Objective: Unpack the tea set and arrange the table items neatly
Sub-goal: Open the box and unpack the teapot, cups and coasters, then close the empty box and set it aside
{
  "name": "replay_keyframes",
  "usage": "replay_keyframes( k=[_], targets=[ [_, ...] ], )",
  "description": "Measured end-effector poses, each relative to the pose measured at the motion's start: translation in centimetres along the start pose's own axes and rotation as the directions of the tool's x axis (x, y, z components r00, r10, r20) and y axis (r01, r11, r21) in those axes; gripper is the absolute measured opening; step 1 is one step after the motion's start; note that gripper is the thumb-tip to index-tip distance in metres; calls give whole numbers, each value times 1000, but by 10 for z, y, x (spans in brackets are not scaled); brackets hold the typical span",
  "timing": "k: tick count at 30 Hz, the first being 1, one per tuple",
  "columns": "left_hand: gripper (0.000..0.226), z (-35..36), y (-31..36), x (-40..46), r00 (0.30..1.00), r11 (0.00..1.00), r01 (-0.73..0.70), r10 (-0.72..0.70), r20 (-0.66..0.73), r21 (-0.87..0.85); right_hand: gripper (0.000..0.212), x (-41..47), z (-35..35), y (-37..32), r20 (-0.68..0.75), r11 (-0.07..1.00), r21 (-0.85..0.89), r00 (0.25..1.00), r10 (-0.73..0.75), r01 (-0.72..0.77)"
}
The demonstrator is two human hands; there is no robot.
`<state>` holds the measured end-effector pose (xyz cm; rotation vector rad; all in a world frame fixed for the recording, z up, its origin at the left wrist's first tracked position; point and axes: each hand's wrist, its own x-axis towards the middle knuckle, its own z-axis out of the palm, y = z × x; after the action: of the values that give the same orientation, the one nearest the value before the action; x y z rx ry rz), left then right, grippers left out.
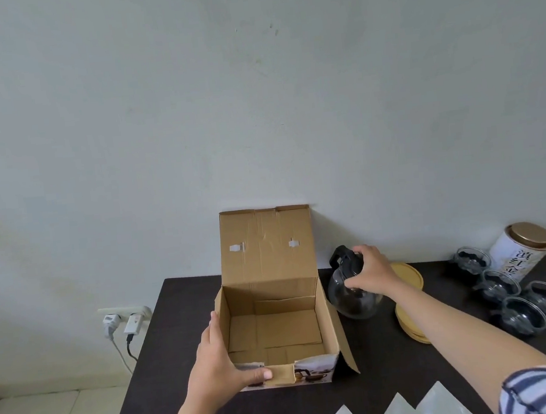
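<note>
An open cardboard box [326, 322] stands on the dark table [168, 377], lid flap up against the wall, inside bare. My left hand [219, 369] holds its front left corner, thumb across the front panel. To the right of the box, a glass teapot [354, 302] with a black lid and handle rests on the table. My right hand [373, 274] grips it from above around the lid. Several glass cups [522, 313] stand further right.
A stack of yellowish round lids or coasters [411, 323] lies behind the teapot. A white tea canister [519, 251] with a gold lid leans at the back right. Shiny pointed packets [398, 411] line the front edge. Wall sockets with plugs [122, 321] sit left of the table.
</note>
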<state>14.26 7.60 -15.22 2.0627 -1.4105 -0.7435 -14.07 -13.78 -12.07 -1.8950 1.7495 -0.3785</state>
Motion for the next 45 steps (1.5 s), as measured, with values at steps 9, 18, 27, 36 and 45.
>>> replay_keyframes(
  k=[9,18,27,36,45],
  targets=[
    [150,1,-2,2,999,999,-25,25,-22,24,83,-17,18,10,-161,993,-113,987,10,-28],
    [127,3,3,-1,998,1000,12,-14,-67,-26,42,-129,90,-7,595,-219,776,573,564,-591],
    [129,-7,-4,-15,992,982,128,-128,-13,137,28,-160,83,-10,593,-385,804,659,464,-452],
    [97,-40,-19,-33,938,957,284,-291,-191,-63,23,-190,70,-22,186,-66,980,760,623,-186],
    [50,-40,10,-51,919,971,-4,-91,-384,-240,15,-221,91,-47,-461,777,531,884,-70,338]
  ],
)
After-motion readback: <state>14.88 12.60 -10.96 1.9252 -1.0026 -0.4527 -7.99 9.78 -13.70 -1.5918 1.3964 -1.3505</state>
